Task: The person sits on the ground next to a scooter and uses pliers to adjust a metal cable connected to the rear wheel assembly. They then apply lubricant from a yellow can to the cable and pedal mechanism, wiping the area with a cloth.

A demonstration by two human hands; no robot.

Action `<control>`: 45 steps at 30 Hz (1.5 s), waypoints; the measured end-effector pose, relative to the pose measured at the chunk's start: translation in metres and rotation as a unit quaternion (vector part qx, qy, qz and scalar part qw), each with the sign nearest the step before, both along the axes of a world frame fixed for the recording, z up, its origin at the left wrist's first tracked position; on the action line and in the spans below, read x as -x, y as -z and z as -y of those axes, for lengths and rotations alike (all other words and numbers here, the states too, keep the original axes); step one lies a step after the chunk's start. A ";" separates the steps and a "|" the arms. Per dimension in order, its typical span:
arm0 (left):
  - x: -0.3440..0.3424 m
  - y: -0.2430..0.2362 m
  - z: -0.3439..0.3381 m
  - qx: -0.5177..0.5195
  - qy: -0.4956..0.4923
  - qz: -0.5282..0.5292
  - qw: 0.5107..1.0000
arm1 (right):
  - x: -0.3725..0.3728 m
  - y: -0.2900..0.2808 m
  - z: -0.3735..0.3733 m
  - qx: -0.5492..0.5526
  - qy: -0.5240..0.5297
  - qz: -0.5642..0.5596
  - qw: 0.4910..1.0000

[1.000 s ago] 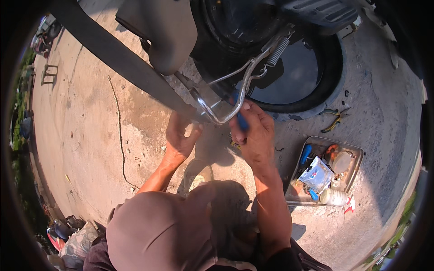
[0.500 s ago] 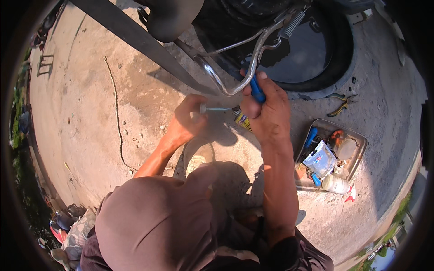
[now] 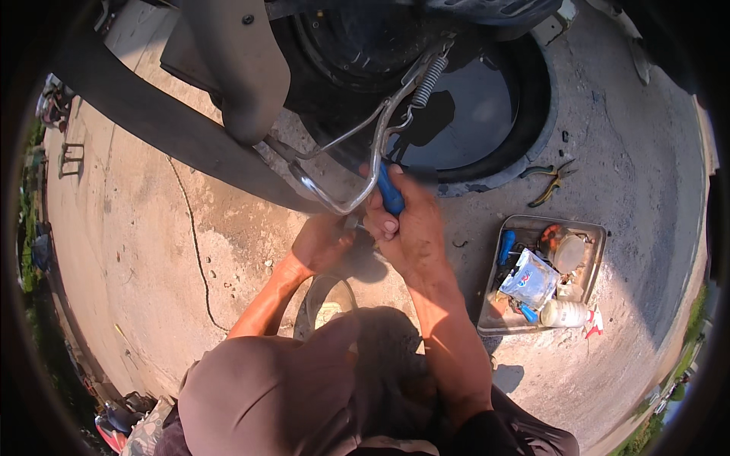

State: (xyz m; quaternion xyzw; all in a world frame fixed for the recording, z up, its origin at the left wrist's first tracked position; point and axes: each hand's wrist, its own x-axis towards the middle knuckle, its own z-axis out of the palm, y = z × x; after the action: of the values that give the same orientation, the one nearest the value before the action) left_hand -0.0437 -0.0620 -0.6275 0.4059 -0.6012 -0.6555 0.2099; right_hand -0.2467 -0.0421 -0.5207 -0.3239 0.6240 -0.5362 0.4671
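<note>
My right hand [image 3: 414, 220] is wrapped round the blue handle [image 3: 390, 191] of a tool, just below a bent chrome stand [image 3: 346, 205] on a motorcycle. My left hand [image 3: 323, 245] is close beside it, fingers curled and blurred. A small pale cap [image 3: 351, 222] shows at its fingertips, between the two hands. The small yellow container seen earlier at my right hand is hidden now, and I cannot make out whether the cap's thin rod is inside it.
A black tub of water [image 3: 532, 125] stands under the motorcycle. Yellow-black pliers [image 3: 547, 185] lie near it. At right, a metal tray [image 3: 490, 308] holds a silver packet [image 3: 528, 280], a spray bottle [image 3: 564, 313] and tools. A dark cord [image 3: 196, 243] stretches along the ground at left.
My left hand, with the cap, has come up against my right hand. The thin rod and the yellow container have gone from sight. The whole view has shifted somewhat.
</note>
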 end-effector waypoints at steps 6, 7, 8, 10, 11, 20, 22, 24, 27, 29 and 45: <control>0.026 0.010 -0.003 -0.045 0.105 -0.039 0.993 | -0.004 0.006 -0.001 0.098 0.007 -0.269 0.958; 0.022 0.009 -0.002 0.040 0.148 0.025 0.988 | -0.008 0.007 -0.002 0.088 0.002 -0.335 0.938; 0.019 0.007 0.000 0.124 0.185 0.083 0.971 | -0.010 0.007 -0.001 0.080 -0.005 -0.400 0.913; 0.032 -0.029 0.006 0.210 0.163 0.137 0.954 | -0.005 0.011 0.004 0.081 0.017 -0.248 0.965; 0.031 -0.039 0.008 0.232 0.134 0.151 0.951 | -0.004 0.000 0.005 0.034 0.004 -0.066 0.997; 0.043 -0.060 0.051 0.266 -0.194 0.053 0.943 | -0.002 0.005 0.004 0.027 -0.015 -0.130 0.991; 0.059 -0.078 0.066 0.339 -0.209 0.061 0.915 | -0.007 0.003 0.005 0.090 0.004 -0.374 0.923; 0.058 -0.080 0.075 0.415 -0.210 0.080 0.882 | -0.010 0.004 0.007 0.092 0.007 -0.410 0.907; 0.061 -0.070 0.081 0.343 -0.233 0.095 0.905 | -0.011 0.011 0.010 0.098 0.019 -0.373 0.922; 0.070 -0.078 0.092 0.281 -0.263 0.054 0.921 | -0.012 0.007 0.010 0.064 0.015 -0.261 0.963; 0.079 -0.090 0.114 0.379 -0.290 0.070 0.876 | -0.032 -0.008 0.023 0.008 0.017 -0.262 0.965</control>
State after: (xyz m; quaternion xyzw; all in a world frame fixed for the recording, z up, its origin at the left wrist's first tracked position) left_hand -0.1230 -0.1755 -0.5375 0.4965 -0.6719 -0.2569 0.4858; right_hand -0.2147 -0.0646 -0.5124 -0.4468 0.7254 -0.4453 0.2753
